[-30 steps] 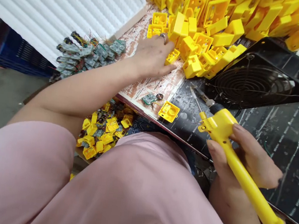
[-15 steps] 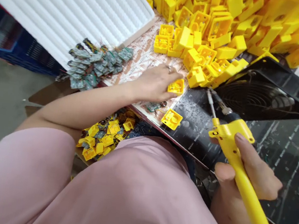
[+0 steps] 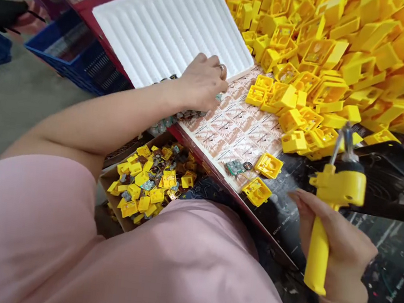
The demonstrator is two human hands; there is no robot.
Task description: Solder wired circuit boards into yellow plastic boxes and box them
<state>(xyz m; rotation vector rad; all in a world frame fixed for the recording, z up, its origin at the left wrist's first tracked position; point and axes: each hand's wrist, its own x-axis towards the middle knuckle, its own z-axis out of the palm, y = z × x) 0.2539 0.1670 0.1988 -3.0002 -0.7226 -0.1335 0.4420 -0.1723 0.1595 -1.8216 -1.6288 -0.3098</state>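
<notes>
- We see the right hand (image 3: 337,247) closed around the handle of a yellow soldering iron (image 3: 329,206), at the right side over the black mat (image 3: 388,253).
- The long axis of the soldering iron is almost upright in the picture: the metal tip points up and away from the person, a little to the right, and the end of the handle points down toward the lap.
- The left hand (image 3: 201,82) lies palm down with bent fingers on the grey circuit boards (image 3: 171,120), at the edge of the white ribbed tray (image 3: 166,24); we cannot tell if it grips one.
- Two yellow housings (image 3: 263,176) lie open side up near the table edge, a small board (image 3: 236,167) just beside them.
- A big pile of yellow housings (image 3: 347,51) fills the far right.
</notes>
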